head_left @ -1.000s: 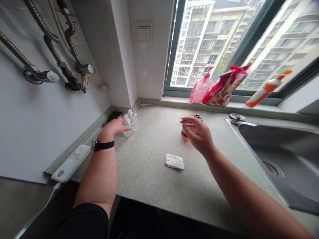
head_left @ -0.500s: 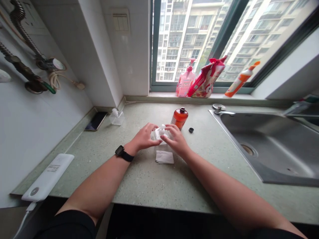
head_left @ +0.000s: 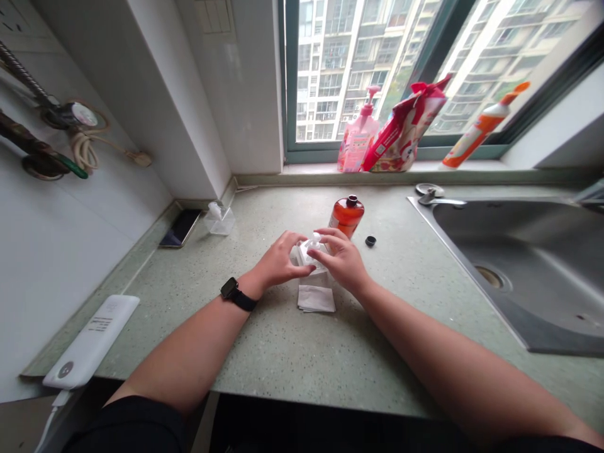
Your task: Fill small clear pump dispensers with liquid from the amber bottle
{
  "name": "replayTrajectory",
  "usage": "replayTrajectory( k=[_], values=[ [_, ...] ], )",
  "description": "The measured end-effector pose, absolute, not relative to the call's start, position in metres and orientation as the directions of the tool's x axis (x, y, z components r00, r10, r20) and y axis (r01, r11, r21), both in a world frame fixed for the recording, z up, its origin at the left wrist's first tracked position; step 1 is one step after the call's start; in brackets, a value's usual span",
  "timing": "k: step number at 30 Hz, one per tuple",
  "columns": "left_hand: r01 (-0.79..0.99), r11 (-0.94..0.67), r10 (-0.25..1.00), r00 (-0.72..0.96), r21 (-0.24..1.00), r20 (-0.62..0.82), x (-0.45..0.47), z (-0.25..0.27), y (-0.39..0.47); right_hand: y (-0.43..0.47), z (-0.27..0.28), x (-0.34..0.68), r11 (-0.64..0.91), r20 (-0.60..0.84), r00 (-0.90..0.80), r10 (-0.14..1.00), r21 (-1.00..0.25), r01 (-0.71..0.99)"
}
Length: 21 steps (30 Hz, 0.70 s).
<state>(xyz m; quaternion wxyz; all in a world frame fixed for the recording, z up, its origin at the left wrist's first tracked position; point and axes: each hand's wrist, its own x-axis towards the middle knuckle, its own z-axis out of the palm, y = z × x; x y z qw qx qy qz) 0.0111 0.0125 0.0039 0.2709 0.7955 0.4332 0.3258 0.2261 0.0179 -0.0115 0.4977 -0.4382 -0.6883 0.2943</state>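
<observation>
A clear, squarish pump bottle point(head_left: 314, 275) stands on the counter between my hands. My left hand point(head_left: 282, 259) curves around its left side, thumb in front and fingers behind. My right hand point(head_left: 346, 261) has thumb and fingers closed at the white pump head point(head_left: 315, 240) on top. Directly behind the right hand is an amber bottle point(head_left: 348, 214), uncapped, holding orange-red liquid. Its black cap point(head_left: 370, 241) lies to the right. In front of the pump bottle is a folded white tissue point(head_left: 316, 299).
Another clear pump bottle point(head_left: 219, 221) and a phone point(head_left: 180, 228) are at the back left. A white power bank point(head_left: 92, 341) lies at the left edge. To the right is a steel sink point(head_left: 514, 302). A pink pump bottle point(head_left: 357, 145) stands on the windowsill.
The camera view has shifted slightly, so the window and sink sit differently in the picture. Both hands stay at the pump bottle, with almost the same grip.
</observation>
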Motion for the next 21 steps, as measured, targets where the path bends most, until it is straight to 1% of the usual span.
replayTrajectory(
  k=[8,15,21],
  values=[
    [0.468,-0.507,0.839,0.458,0.723,0.293,0.006,0.001,0.018,0.019,-0.012,0.230,0.452,0.399,-0.236,0.886,-0.858,0.243],
    [0.478,-0.529,0.830,0.465,0.701,0.309,0.003,0.004,0.015,0.024,-0.018,0.241,0.411,0.375,-0.195,0.906,-0.890,0.196],
    [0.477,-0.524,0.834,0.456,0.706,0.311,0.005,0.005,0.013,0.018,-0.025,0.228,0.438,0.380,-0.260,0.888,-0.871,0.223]
  ],
)
